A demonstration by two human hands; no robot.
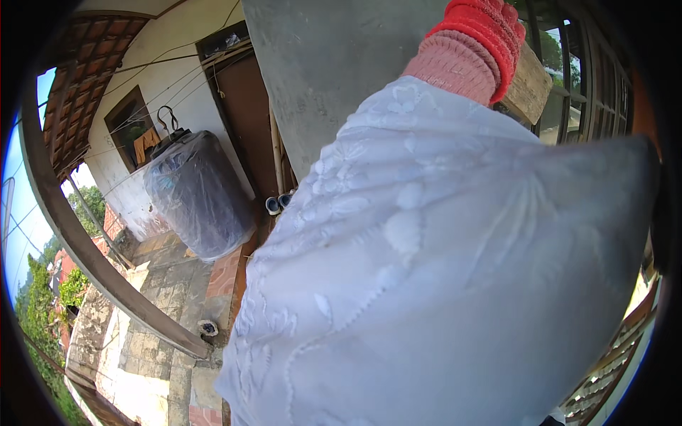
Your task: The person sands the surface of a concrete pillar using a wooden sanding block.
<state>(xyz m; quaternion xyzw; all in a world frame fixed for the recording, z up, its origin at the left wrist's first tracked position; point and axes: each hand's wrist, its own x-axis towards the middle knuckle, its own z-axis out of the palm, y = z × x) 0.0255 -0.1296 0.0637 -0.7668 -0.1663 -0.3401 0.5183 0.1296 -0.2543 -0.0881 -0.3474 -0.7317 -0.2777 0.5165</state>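
Observation:
One hand in a red and pink knitted glove (474, 48) is raised at the top, seen from its cuff side. Which of my hands it is, I cannot tell, and its fingers are mostly cut off by the frame's edge. Below the cuff, white embroidered fabric (373, 239), apparently a sleeve, fills much of the view. Just behind the glove is a wooden block or board (527, 85), near window panes; contact is unclear. My other hand is out of view.
Garments under clear plastic (202, 197) hang from lines at the left. Shoes (273, 205) stand near a brown door (242, 106). A curved-looking post (101, 255) crosses the left side. A grey wall (319, 64) stands behind the arm, with window frames (586, 80) at the right.

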